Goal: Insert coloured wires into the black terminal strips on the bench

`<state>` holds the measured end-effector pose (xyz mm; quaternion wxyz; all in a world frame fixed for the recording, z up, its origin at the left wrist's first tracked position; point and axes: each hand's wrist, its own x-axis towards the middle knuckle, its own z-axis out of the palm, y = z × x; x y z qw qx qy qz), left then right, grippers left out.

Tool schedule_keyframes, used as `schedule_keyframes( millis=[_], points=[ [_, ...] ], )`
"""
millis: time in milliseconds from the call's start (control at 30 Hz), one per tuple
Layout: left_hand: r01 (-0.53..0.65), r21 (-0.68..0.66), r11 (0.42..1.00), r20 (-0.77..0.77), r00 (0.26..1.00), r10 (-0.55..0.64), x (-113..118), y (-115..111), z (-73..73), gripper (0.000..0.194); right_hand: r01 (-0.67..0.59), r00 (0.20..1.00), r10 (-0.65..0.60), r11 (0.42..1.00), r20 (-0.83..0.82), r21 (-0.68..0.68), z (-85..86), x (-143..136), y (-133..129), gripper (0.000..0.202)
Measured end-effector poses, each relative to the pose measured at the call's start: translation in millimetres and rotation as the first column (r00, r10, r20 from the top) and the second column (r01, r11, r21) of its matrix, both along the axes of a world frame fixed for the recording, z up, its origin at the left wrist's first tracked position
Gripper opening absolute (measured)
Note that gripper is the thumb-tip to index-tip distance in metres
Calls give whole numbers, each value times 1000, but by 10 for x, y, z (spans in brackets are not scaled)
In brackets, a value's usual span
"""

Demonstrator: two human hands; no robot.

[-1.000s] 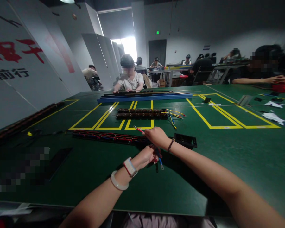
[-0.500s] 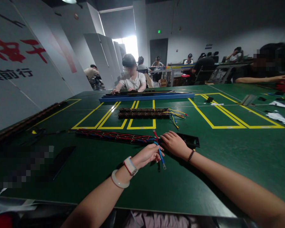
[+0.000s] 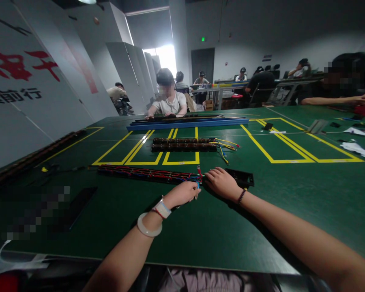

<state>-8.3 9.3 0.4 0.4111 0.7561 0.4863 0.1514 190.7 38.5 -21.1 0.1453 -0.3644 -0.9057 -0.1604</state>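
Note:
A long black tray lies before me, with red and blue wires strung along it. My left hand is closed at its near side, around a blue cable that bends by the fingertips. Most of that cable is hidden under the hand. My right hand lies over the right part of the tray with its fingers curled down on it, and the tray's bare end shows past the knuckles. Between the two hands a red cable with a metal lug sticks up.
Farther back lie black wired bars with yellow and blue leads. A blue channel stands beyond, where a co-worker reaches over. A dark flat panel is at left; paper scraps lie at right.
My left hand has shifted left and turned palm-down; the blue cable that hung toward me with its lug is now mostly hidden beneath it. My right hand has stayed nearly still.

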Motion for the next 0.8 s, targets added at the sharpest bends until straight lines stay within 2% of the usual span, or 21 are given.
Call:
schedule_keyframes(
  millis=[67,167,267,333,400,467,500,567,633,700,800],
  points=[
    [16,-31,999,10,1000,-16,-13,4,2,32,4,1000,-4,1000,-7,-8,-14,2,0,23],
    [13,-192,981,109,994,8,34,8,-43,32,19,997,-22,999,-74,-40,-13,3,6,30],
    [28,-363,931,259,963,72,95,8,-106,33,-12,956,-22,993,-292,-115,76,-19,-7,48],
    [32,-431,902,342,931,130,108,5,-134,31,-128,875,26,975,-484,-179,191,-55,-44,59],
    [54,-477,877,415,893,171,98,-1,-149,30,-288,782,92,931,-617,-225,324,-106,-106,64],
    [85,-507,858,484,851,202,81,-6,-159,30,-406,740,140,873,-658,-271,443,-155,-172,62],
    [92,-517,851,508,834,218,76,-7,-165,31,-428,741,144,854,-656,-295,491,-173,-197,56],
    [86,-534,841,522,816,248,75,-6,-174,31,-386,767,104,863,-633,-326,560,-183,-214,37],
    [74,-550,832,502,825,259,86,-1,-178,29,-276,792,15,900,-610,-336,605,-146,-176,21],
    [69,-563,824,479,839,257,97,3,-175,27,-164,788,-89,923,-609,-347,637,-62,-92,19],
    [71,-557,828,459,856,236,94,11,-161,29,-83,785,-209,897,-583,-434,658,117,69,33]
  ],
)
